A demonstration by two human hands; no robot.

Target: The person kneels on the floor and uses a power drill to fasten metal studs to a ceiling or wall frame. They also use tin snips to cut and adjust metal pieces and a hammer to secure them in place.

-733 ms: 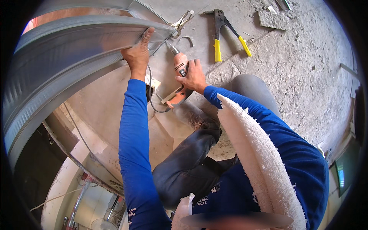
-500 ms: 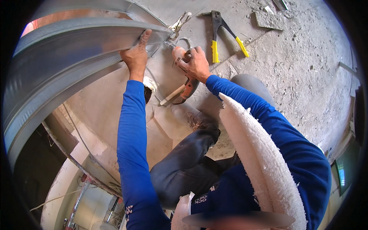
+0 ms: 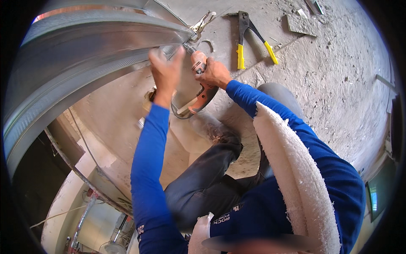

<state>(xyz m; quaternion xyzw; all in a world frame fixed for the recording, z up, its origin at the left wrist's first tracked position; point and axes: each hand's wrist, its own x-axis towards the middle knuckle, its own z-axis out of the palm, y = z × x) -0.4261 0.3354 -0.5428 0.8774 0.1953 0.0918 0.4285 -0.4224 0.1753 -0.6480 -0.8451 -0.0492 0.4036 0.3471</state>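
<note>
My right hand (image 3: 214, 74) grips an orange power drill (image 3: 204, 98), its chuck pointing up and left at the end of a curved metal channel (image 3: 101, 42). Whether the tip touches the metal, I cannot tell. Off the channel, just left of the drill, my left hand (image 3: 165, 78) hangs blurred with thumb and fingers apart and nothing seen in it. Locking pliers (image 3: 198, 28) sit at the channel's end, beyond the drill. A hand riveter (image 3: 242, 31) with yellow handles lies on the floor to the right.
Flat broken pieces, one a grey slab (image 3: 301, 25), lie on the dusty concrete floor (image 3: 330, 84) at the far right. A cable loops beside the drill. Poles (image 3: 80, 171) and a hanging cord are at the lower left. My bent knee is below the drill.
My left hand has let go of the metal channel and moved right and a little nearer, toward the drill. My right hand still holds the drill, its fingers shifted lower on it.
</note>
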